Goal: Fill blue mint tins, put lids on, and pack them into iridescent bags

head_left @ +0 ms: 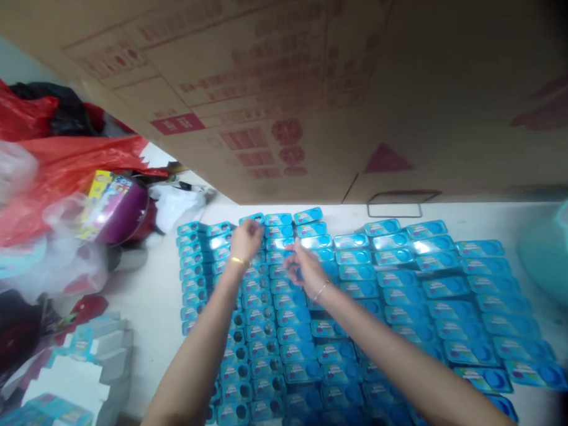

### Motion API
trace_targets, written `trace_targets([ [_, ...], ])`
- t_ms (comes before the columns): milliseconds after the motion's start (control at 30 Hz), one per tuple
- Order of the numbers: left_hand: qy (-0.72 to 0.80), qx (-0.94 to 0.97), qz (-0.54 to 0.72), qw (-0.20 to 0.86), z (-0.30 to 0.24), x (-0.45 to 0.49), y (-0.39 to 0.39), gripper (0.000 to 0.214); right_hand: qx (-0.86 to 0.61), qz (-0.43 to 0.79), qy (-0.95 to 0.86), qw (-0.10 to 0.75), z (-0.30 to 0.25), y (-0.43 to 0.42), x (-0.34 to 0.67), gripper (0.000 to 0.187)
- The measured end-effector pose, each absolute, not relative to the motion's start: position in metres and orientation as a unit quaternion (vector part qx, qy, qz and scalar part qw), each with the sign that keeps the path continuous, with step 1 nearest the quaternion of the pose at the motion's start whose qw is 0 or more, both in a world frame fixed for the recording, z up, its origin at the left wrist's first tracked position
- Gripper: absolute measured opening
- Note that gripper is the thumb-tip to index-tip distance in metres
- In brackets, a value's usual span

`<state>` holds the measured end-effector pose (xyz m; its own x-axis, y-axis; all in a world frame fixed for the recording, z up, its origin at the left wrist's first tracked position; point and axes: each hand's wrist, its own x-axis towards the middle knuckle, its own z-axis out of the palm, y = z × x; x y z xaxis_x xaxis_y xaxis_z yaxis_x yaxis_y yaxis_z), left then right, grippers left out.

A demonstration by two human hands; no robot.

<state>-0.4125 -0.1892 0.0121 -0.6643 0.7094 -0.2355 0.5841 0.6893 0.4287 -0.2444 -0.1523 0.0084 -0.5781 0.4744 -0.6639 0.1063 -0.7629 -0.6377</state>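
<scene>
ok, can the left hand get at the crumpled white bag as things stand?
Probably yes: between the left hand and the crumpled white bag I see only low blue packs and white surface. The carton stands beyond, not between them.

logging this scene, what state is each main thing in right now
Blue packs: laid out in rows
Left hand: fingers bent down at the packs, grip unclear
Right hand: fingers partly curled over the packs, grip unclear
Cardboard box: standing beyond the packs, top out of view
Red plastic bag: crumpled
Teal tub: partly out of frame, contents unclear
</scene>
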Motion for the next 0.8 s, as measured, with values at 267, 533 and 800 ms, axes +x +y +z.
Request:
trace_targets([
  [267, 0.902, 0.313, -0.103, 0.281, -0.01, -0.494, -0.133, 0.031, -0.427, 0.839, -0.322, 0.101, -0.004, -0.151, -0.235, 0.064],
  [533, 0.903, 0.316, -0.152, 0.25, -0.005, -0.493, -0.132, 0.049, -0.437, 0.84, -0.309, 0.088, -0.001, -0.151, -0.243, 0.065],
  [800, 0.78, 0.544, 0.176, 0.254, 0.033, -0.356, -0.206, 0.013, -0.465, 0.817, -0.318, 0.124, 0.003, -0.15, -0.251, 0.076],
])
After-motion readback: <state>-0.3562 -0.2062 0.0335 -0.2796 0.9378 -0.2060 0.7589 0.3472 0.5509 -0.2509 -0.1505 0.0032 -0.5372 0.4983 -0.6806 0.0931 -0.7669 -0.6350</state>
